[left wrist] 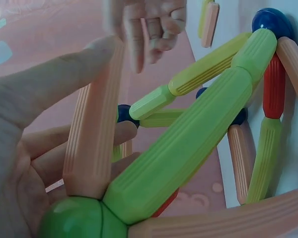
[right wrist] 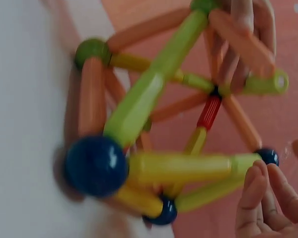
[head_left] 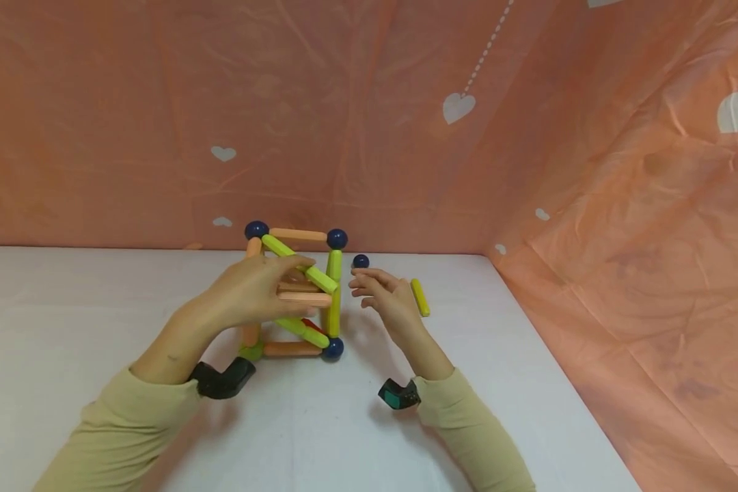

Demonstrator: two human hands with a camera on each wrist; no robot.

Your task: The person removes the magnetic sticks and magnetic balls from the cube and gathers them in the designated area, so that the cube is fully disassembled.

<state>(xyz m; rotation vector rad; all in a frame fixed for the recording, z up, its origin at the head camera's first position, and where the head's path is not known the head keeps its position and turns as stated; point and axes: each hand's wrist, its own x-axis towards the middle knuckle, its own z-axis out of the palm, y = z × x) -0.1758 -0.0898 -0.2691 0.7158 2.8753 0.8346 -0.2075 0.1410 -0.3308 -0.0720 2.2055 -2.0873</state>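
A frame of magnetic rods and balls stands on the table, with a blue ball [head_left: 337, 238] at its upper right corner and another blue ball [head_left: 333, 348] at the lower right. My left hand [head_left: 246, 290] reaches across its left side and holds a peach rod [left wrist: 95, 119] between thumb and fingers. One end of that rod meets a green ball [left wrist: 74, 218]. A light green rod [head_left: 301, 264] slants past the thumb, its lower end free. Just right of the frame, my right hand [head_left: 393, 301] hovers with loosely bent fingers and nothing in them.
Behind the right fingertips lies a loose blue ball [head_left: 361, 261]. A loose yellow rod [head_left: 420, 297] lies to the right of that hand. Pink cloth [head_left: 369, 123] hangs behind the white table [head_left: 295, 430] and along its right edge. Each wrist carries a black device.
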